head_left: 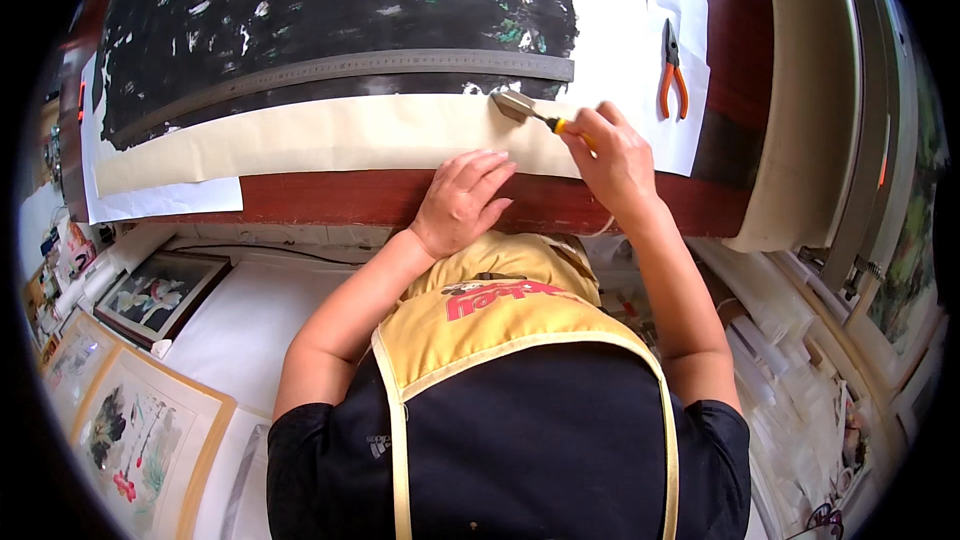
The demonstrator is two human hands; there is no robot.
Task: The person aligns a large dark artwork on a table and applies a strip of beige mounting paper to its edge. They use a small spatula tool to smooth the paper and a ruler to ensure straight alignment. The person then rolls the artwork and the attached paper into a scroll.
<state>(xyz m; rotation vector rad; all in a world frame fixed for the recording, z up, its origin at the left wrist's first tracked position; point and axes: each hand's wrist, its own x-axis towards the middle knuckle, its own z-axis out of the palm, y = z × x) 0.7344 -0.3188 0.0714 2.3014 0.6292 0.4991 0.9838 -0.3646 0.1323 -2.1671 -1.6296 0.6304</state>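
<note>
My right hand [614, 155] is wrapped round the black-and-yellow handle of a small hand iron [514, 105]. The iron's flat metal head touches the far edge of a long cream strip [330, 135], where it meets a black sheet with white and green flecks [330, 0]. At the near edge of the strip my left hand [466, 198] lies with fingers stretched out, holding nothing. A long metal ruler [370, 64] rests on the black sheet just beyond the strip, its left end bending away toward the near corner.
Red-handled pliers [673, 80] lie on white paper [693, 140] at the right. Beneath everything is a dark red table [340, 202]. Framed pictures [150, 435] stand at lower left. A rolled cream sheet [810, 90] hangs over the table's right side, with clutter below.
</note>
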